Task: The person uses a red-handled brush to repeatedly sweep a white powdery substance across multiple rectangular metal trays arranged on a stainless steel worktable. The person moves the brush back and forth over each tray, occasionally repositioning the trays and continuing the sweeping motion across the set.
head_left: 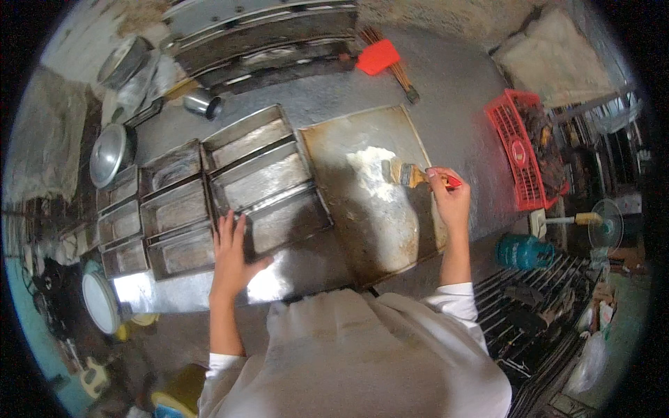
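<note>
My right hand [450,196] grips the handle of a flat paintbrush [407,174], whose bristles rest on a flat metal baking sheet [334,151] before me. A pale white patch [370,162] lies on the sheet under and beside the bristles. My left hand [231,256] is spread with nothing held, at the near edge of several rectangular loaf pans [175,209]; its fingertips reach the gap between a middle-column pan and a larger pan [261,183] on the right. Whether they touch the metal is hard to tell.
A metal cup [201,103] lies on its side behind the pans. A red scraper [378,56] and a bundle of thin sticks [406,86] lie at the back. Right stand a red plastic crate [515,151] and a teal gas cylinder [522,252]. Lidded pots [110,155] edge the left side.
</note>
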The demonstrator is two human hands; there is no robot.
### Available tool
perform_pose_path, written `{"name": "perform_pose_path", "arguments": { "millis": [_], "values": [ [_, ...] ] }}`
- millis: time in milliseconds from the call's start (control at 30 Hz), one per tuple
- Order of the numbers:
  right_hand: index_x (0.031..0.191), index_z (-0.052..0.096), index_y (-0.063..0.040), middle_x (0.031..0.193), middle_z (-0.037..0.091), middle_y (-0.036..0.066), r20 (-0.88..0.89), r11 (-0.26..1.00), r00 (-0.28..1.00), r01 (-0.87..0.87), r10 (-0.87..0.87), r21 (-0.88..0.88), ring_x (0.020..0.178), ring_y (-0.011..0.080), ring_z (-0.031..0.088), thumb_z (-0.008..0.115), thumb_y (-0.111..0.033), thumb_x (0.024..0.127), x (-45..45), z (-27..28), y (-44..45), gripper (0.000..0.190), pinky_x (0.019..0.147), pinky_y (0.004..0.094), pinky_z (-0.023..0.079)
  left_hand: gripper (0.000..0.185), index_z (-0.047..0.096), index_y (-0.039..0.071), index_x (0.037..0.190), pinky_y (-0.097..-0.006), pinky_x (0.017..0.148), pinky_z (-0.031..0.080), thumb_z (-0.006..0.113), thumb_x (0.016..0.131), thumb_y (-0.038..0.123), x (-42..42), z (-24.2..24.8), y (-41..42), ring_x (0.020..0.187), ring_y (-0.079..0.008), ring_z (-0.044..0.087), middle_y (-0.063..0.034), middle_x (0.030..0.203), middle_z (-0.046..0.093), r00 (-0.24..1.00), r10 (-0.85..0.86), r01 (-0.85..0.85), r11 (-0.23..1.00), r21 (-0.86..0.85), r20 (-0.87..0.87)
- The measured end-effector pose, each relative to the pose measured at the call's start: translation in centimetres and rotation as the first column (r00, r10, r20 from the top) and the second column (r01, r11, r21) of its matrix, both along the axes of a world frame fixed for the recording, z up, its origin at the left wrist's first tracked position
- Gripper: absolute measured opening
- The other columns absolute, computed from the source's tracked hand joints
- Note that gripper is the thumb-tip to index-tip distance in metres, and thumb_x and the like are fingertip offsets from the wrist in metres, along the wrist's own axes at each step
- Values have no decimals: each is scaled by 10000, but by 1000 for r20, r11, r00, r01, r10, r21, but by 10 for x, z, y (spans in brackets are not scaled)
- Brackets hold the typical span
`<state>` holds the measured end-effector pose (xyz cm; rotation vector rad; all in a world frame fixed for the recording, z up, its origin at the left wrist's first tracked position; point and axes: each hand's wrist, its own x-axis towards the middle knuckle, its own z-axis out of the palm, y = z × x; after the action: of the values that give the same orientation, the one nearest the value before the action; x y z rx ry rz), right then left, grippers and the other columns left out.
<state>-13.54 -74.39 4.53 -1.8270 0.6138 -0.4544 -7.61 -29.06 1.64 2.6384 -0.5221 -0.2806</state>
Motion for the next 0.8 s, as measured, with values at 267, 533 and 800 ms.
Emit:
{"name": "perform_pose_path", "arguments": {
  "millis": [267,533,800],
  "values": [
    [1031,739,-9,790,684,-2,79,945,955,267,-286,191,674,82,610,738,-250,1003,-40,-82,-15,243,589,236,465,699,500,36,1498,-480,1221,327,786,892,236,1,-4,-2,1500,-408,384,-218,1603,419,987,160,-154,976,-157,27],
    [1055,743,-55,811,720,181,151,973,978,-116,147,-201,700,270,735,707,-235,992,3,-60,6,194,636,357,556,588,544,-4,1468,-399,1067,485,754,945,164,-32,28,-18,1213,-296,659,-209,1318,682,942,323,-334,926,-178,-91],
    [1003,765,-40,769,747,139,252,992,966,-28,58,-123,682,257,748,697,-291,1003,33,-104,-14,260,639,382,571,541,575,20,1450,-396,1015,506,737,963,193,-119,20,-9,1180,-274,668,-186,1319,689,832,531,-548,833,-82,-159]
  ]
}}
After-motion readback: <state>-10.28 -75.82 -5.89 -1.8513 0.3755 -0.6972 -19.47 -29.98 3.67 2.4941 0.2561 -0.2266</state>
